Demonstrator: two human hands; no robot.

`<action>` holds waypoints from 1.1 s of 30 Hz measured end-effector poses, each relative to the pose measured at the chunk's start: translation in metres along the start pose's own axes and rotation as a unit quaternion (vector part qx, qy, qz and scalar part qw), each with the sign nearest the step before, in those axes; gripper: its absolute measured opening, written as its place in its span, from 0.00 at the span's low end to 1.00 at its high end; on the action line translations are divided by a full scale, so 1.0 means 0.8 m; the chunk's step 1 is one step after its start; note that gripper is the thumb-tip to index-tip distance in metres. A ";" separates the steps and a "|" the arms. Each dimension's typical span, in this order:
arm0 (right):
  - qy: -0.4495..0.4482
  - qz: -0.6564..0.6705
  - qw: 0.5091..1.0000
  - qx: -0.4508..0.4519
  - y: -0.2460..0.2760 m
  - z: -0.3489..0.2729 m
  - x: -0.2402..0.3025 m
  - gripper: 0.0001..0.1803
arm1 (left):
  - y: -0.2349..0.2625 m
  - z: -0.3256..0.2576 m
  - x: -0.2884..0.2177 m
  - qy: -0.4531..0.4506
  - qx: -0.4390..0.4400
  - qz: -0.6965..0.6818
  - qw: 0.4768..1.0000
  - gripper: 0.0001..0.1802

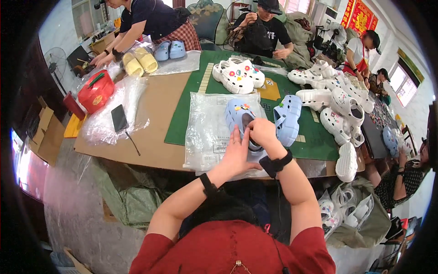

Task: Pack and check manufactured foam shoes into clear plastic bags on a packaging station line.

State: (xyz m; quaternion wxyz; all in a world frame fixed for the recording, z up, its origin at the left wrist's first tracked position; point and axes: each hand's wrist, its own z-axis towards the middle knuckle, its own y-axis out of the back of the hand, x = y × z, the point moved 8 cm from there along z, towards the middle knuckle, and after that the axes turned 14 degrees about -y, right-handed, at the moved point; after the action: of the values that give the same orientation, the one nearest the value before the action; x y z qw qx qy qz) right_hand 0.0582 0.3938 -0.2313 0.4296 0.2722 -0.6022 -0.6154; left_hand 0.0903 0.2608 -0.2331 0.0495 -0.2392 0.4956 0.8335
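A light blue clog (237, 110) with colourful charms on its toe lies on a clear plastic bag (200, 125) in front of me. Around the clog's left side and heel, my left hand (235, 153) has its fingers stretched along it and its thumb apart, steadying it. My right hand (265, 135) is closed at the foot opening; its fingertips are hidden, so what they pinch cannot be made out. Just to the right, the matching blue clog (288, 119) rests on the green mat (178, 119), its strap and a green charm showing.
White clogs with charms (238, 75) stand beyond the bag, and several more white clogs (335, 93) are heaped at right. At left are a phone (119, 118), a red bag (96, 91) and yellow slippers (140, 61). Co-workers (262, 32) are around the table.
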 end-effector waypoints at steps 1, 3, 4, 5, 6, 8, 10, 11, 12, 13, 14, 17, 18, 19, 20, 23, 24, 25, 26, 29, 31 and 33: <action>0.009 0.050 0.998 -0.033 0.006 -0.004 -0.003 0.11 | -0.006 0.000 0.006 0.013 0.014 -0.008 1.000 0.69; 0.035 0.117 0.990 -0.068 0.019 -0.008 -0.007 0.10 | -0.014 -0.002 0.018 0.006 -0.025 -0.028 0.999 0.69; 0.034 0.117 0.990 -0.070 0.024 -0.008 -0.010 0.10 | -0.015 -0.005 0.022 0.000 -0.062 -0.050 0.997 0.68; 0.010 0.208 0.978 -0.015 0.022 -0.006 -0.018 0.10 | -0.025 -0.010 0.028 0.025 -0.049 -0.032 0.998 0.68; -0.013 0.297 0.954 0.042 0.023 -0.006 -0.024 0.11 | -0.024 -0.009 0.024 0.023 -0.048 -0.031 0.998 0.68; -0.046 0.363 0.927 0.084 0.030 -0.016 -0.034 0.10 | -0.026 -0.008 0.020 0.044 -0.046 -0.059 0.996 0.66; 0.001 0.442 0.888 0.126 0.040 -0.031 -0.025 0.12 | -0.028 -0.007 0.020 0.032 -0.052 -0.045 0.997 0.65; 0.020 0.424 0.894 0.145 0.046 -0.040 -0.023 0.10 | -0.028 -0.005 0.020 0.012 -0.069 -0.030 0.997 0.66; 0.016 0.423 0.895 0.141 0.057 -0.049 -0.030 0.10 | -0.028 -0.002 0.015 -0.011 -0.085 -0.017 0.996 0.66; 0.051 0.483 0.858 0.167 0.068 -0.059 -0.026 0.09 | -0.028 0.002 0.014 -0.007 -0.078 -0.025 0.997 0.66; 0.086 0.539 0.816 0.190 0.082 -0.070 -0.023 0.08 | -0.026 0.006 0.012 -0.008 -0.077 -0.026 0.997 0.66; 0.095 0.608 0.780 0.115 0.158 -0.101 -0.018 0.06 | -0.024 0.004 0.022 0.047 -0.045 -0.015 0.998 0.64; 0.096 0.682 0.724 0.040 0.190 -0.110 -0.034 0.06 | -0.030 0.010 0.022 0.040 -0.044 -0.018 0.998 0.64; 0.091 0.699 0.709 0.015 0.204 -0.113 -0.050 0.07 | -0.034 0.011 0.024 0.034 -0.034 -0.021 0.999 0.64; 0.086 0.715 0.693 -0.009 0.217 -0.115 -0.067 0.08 | -0.038 0.011 0.025 0.029 -0.024 -0.023 0.999 0.64; 0.073 0.765 0.640 0.003 0.221 -0.123 -0.077 0.10 | -0.010 0.011 0.009 0.018 0.000 -0.057 0.998 0.69; 0.050 0.770 0.635 0.029 0.210 -0.122 -0.065 0.10 | 0.003 0.000 0.013 0.009 0.011 -0.063 0.998 0.71; 0.012 0.793 0.609 0.031 0.195 -0.126 -0.054 0.12 | 0.027 -0.015 0.003 -0.091 -0.045 -0.119 0.988 0.73; -0.022 0.791 0.610 0.045 0.185 -0.135 -0.037 0.17 | 0.039 -0.026 0.009 -0.089 -0.050 -0.114 0.988 0.73; 0.017 0.728 0.658 0.192 0.111 -0.154 -0.014 0.20 | 0.071 -0.056 0.022 -0.018 -0.200 -0.734 0.649 0.62; 0.080 0.691 0.675 0.247 0.082 -0.177 0.009 0.18 | 0.073 -0.063 0.044 0.052 -0.197 -0.749 0.630 0.55; 0.094 0.619 0.727 0.282 0.061 -0.198 0.024 0.17 | 0.062 -0.079 0.066 0.164 -0.192 -0.763 0.595 0.36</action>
State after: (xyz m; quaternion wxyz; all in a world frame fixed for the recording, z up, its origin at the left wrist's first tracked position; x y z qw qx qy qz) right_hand 0.1938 0.3015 -0.2005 0.6733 0.0045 -0.7392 0.0135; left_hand 0.0505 0.1741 -0.2420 0.5379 -0.6668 -0.0393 0.5143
